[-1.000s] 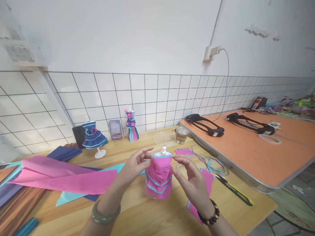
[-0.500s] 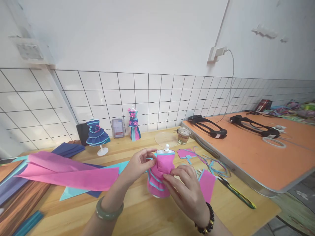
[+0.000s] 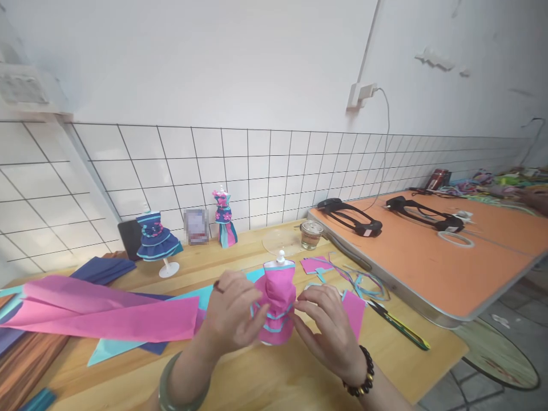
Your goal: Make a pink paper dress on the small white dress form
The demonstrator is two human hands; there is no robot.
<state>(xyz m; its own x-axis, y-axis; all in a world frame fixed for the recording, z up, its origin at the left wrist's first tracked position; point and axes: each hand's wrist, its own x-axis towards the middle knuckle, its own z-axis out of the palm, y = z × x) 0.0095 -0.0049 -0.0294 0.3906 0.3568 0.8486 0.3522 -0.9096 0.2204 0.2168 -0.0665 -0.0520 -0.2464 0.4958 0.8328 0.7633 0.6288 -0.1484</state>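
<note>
A small pink doll dress (image 3: 279, 284) with light blue trim and layered ruffles stands upright on a mini dress form, whose white knob (image 3: 281, 256) shows at the top. My left hand (image 3: 231, 313) is beside the dress's left side, its fingers bent, slightly blurred, the thumb apart from them. On the other side, my right hand (image 3: 329, 328) has thumb and fingertips together at the edge of the waist ruffle. Near that hand lie a pink fabric piece (image 3: 354, 313) and a yellow-green cutter-like tool (image 3: 402, 326).
Pink fabric (image 3: 107, 311) spreads over blue and brown cloth at left. Two dressed forms, a navy dress (image 3: 154, 238) and a multicolour gown (image 3: 225, 220), stand behind. A lidded cup (image 3: 311, 234), ribbon strips (image 3: 362, 282) and an orange board (image 3: 440, 257) with black headsets are at right.
My left hand has moved down from the bodice to beside the ruffles. The right hand has drawn from the dress front to its right edge. The view has shifted to the right.
</note>
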